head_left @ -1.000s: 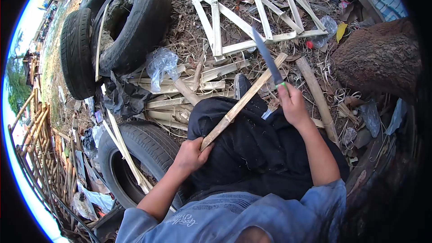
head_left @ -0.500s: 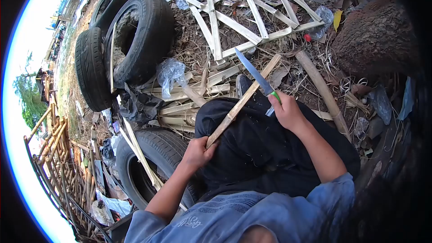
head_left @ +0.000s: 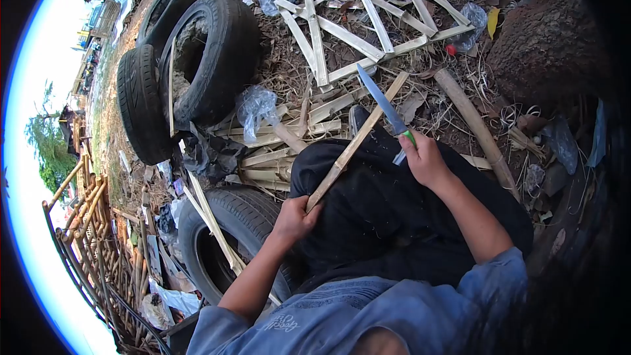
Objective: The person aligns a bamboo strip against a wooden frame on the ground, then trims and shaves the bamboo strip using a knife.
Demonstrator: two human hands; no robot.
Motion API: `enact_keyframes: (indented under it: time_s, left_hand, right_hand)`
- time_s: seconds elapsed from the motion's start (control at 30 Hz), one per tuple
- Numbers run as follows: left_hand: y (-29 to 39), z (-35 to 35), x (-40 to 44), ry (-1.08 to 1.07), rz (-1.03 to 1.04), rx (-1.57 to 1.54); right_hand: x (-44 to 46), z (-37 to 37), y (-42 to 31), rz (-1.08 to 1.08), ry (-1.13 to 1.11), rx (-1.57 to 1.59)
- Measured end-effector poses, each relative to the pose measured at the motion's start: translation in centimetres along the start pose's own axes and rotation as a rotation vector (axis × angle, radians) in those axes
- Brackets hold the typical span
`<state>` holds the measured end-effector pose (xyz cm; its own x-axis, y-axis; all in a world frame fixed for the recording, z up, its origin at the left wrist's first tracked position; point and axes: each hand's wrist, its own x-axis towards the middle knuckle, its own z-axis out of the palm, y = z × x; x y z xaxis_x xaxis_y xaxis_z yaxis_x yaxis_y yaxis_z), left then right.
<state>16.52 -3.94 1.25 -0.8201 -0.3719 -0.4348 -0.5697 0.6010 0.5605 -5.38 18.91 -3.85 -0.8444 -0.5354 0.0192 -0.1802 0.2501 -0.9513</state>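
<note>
daylight is received from the open sky [head_left: 52,59], which is overexposed to flat white at the left and rimmed by a blue fringe. soft, diffuse shade is cast over the ground [head_left: 427,95]. at the lower right, below the tree trunk [head_left: 545,59], detail is lost in near-black shadow. folds in the dark trousers [head_left: 394,223] are weakly resolved. the knife [head_left: 381,97] is rendered sharply. forms near the margins are bowed by wide-angle distortion, and the corners are masked in black.
</note>
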Motion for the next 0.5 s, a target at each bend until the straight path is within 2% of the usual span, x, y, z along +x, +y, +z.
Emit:
enact_keyframes:
  time_s: [0.07,0.13,0.2,0.27,0.33,0.4,0.43,0.5]
  left_hand:
    - [1.4,-0.1,0.2,-0.024,-0.039,-0.031]
    - [1.1,0.0,0.4,-0.011,-0.026,-0.037]
    - [0.6,0.3,0.1,0.008,-0.018,-0.039]
    - [0.3,0.2,-0.2,0.023,-0.005,-0.003]
    - [0.9,0.1,0.3,0.016,-0.024,-0.035]
    - [1.1,0.6,-0.1,-0.001,-0.046,-0.073]
    - [0.9,0.3,-0.1,0.005,-0.022,-0.035]
    - [-0.4,0.5,-0.1,0.044,0.076,-0.022]
  right_hand:
    - [1.2,-0.9,-0.4,0.064,-0.094,0.023]
    - [0.8,0.0,0.3,0.153,-0.065,0.088]
    - [-1.0,1.7,-0.4,-0.003,-0.167,0.072]
    - [-0.1,0.2,-0.6,-0.024,-0.175,-0.043]
    - [1.3,-0.5,-0.9,0.177,-0.067,0.114]
    - [-0.2,1.5,0.2,0.038,-0.131,0.040]
    - [-1.1,2.4,0.2,-0.009,-0.107,0.147]
    - [-0.5,0.9,-0.2,0.027,-0.141,0.102]
